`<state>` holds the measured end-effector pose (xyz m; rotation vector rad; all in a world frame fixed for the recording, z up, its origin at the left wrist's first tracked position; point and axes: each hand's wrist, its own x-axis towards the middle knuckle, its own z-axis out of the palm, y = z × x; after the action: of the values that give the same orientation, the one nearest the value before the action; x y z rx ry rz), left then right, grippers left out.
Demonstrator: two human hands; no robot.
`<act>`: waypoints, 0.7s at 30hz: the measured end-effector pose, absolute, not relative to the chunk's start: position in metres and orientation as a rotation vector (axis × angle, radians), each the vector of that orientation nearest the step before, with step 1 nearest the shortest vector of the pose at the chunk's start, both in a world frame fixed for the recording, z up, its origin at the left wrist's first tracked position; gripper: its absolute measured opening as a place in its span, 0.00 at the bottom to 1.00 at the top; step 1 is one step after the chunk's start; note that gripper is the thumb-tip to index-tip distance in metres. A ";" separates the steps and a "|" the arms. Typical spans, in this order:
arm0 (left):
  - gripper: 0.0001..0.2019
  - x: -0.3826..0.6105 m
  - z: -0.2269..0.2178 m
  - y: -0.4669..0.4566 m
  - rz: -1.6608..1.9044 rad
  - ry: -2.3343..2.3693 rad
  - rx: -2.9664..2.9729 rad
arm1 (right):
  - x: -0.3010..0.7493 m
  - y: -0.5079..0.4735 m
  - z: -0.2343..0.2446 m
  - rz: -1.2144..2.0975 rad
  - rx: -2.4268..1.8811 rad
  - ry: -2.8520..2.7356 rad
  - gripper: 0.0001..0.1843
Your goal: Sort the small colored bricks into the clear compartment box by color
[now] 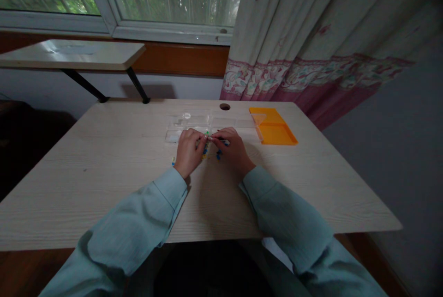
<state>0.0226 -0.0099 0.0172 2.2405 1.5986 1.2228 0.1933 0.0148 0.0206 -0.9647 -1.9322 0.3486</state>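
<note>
My left hand (190, 150) and my right hand (234, 149) meet over the middle of the table, thumbs and forefingers pinched together at the tips. Whatever lies between the fingertips is too small to make out. Below and between the hands are several tiny blue, yellow and green pieces (205, 150). A few dark blue pieces (218, 154) lie beside my right hand, and a small blue and yellow piece (173, 161) is left of my left wrist. Just behind the hands lies a clear plastic box (173, 131), its lid side stretching to the right; the hands hide part of it.
An orange tray (277, 126) lies at the right rear, partly under the clear plastic. The pale wooden table (114, 186) has a round cable hole (224, 106) near its back edge. A raised white shelf (76, 54) stands at back left, and a curtain (273, 57) hangs behind.
</note>
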 end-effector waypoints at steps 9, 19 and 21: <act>0.14 0.021 0.014 -0.008 1.233 1.582 2.250 | 0.195 0.017 0.017 0.292 -1.008 -1.962 0.21; 0.17 0.021 0.013 -0.007 1.192 1.584 2.267 | 0.227 0.036 0.008 0.026 -1.248 -1.834 0.13; 0.17 0.020 0.014 -0.008 1.189 1.585 2.271 | 0.229 0.039 0.002 -0.005 -1.281 -1.866 0.11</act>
<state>0.0204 -0.0075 0.0138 2.2715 1.5846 1.1889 0.2286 0.0390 0.0017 -1.2810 -1.8658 -0.0052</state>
